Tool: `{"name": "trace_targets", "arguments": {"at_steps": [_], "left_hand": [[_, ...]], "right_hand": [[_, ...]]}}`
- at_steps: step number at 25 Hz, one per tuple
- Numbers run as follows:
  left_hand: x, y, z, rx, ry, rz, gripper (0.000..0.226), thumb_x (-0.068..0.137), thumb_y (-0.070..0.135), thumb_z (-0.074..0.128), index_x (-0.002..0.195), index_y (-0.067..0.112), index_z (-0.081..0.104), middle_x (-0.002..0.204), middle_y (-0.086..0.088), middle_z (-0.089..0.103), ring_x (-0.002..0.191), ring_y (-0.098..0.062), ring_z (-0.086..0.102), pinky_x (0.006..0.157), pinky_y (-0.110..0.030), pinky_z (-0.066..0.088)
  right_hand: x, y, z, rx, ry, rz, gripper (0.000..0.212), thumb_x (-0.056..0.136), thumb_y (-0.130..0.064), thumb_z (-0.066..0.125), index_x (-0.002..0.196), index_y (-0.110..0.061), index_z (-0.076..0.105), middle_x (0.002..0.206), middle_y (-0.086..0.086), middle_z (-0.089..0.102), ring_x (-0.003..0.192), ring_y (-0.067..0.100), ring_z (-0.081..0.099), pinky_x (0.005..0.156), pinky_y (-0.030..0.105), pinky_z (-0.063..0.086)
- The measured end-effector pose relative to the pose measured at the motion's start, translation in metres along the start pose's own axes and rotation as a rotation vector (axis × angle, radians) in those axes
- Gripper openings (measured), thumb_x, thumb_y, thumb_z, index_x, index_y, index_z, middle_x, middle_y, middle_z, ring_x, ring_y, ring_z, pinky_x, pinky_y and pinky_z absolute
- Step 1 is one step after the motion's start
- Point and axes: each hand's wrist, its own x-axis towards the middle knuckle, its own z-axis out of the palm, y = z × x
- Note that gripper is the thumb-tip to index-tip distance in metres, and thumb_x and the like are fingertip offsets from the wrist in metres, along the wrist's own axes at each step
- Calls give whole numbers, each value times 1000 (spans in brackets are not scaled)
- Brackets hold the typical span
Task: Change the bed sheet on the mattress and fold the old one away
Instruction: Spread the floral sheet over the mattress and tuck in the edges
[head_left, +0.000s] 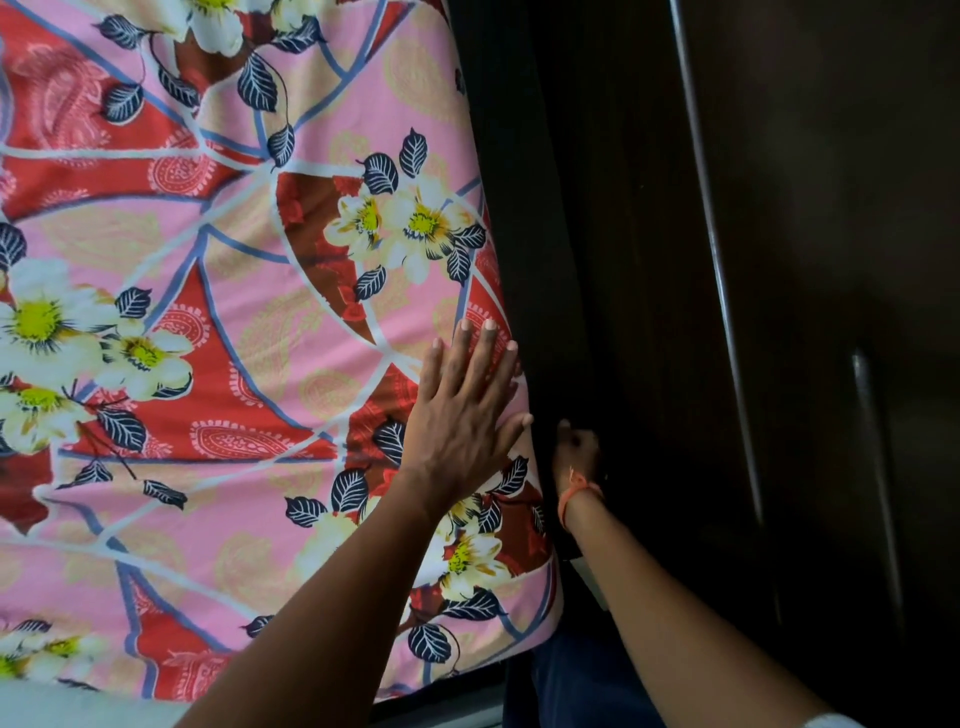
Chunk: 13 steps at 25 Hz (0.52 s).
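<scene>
We read no writing anywhere. Our left hand (462, 415) lies flat, fingers straight, on the floral bed sheet (218, 312) spread over the mattress. Our right hand (574, 452), orange thread (576, 496) at the wrist, sinks into the dark gap beside it; its grip we cannot tell. Beyond stands a dark wardrobe (805, 260).

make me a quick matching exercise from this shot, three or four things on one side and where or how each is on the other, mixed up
Things:
1. left hand
2. right hand
3. bed sheet
4. thread band

States:
A. tied round the right wrist
B. flat on the sheet, fingers straight
C. spread over the mattress, pink and red floral
D. down in the dark gap beside the mattress edge

Pairs: 1-B, 2-D, 3-C, 4-A
</scene>
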Motion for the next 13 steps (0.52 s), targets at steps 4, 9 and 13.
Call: {"name": "trace_targets", "arguments": {"at_steps": [4,9,13], "left_hand": [[21,-29,-9,-15,77,-27,73,101,56,19,157,9,21,164,-15,11,152,-32,5,122,-54,10],[58,-66,-20,-50,108,-155,66,102,52,22,158,18,15,165,-14,5,153,-32,1,123,-50,5],[53,-69,-18,-34,107,-135,66,103,52,24,158,17,15,165,-15,5,153,-32,0,123,-51,7]], "right_hand": [[9,-103,36,113,-286,-167,59,98,-50,42,133,-3,53,128,16,60,116,29,58,102,42,45],[36,-156,77,-119,-510,-227,90,75,-86,29,107,-14,71,101,14,72,94,31,69,94,47,52],[17,-182,72,-377,-496,-250,58,102,-52,25,119,-10,61,114,18,66,108,32,62,100,44,44]]}}
